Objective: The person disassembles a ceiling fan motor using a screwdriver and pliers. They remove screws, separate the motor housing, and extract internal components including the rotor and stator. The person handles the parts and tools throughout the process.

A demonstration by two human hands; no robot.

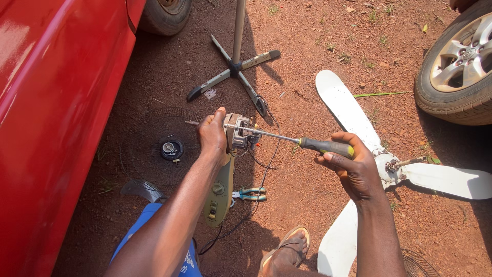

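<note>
My left hand (212, 134) is clamped on the fan motor (239, 131), right hand (353, 166) gripping the screwdriver (307, 143) into it. Blades (389, 169) and grille (159, 146) already off (lying either side of the motor), so I'd say disassembly's well along.

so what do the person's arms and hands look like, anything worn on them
Both arms are bare from what shows down to the fingers: no sleeves, gloves, watch or rings visible on the left hand or the right hand. Nails are short. Lower down, blue clothing shows by the left arm, and a sandal is on one foot.
</note>
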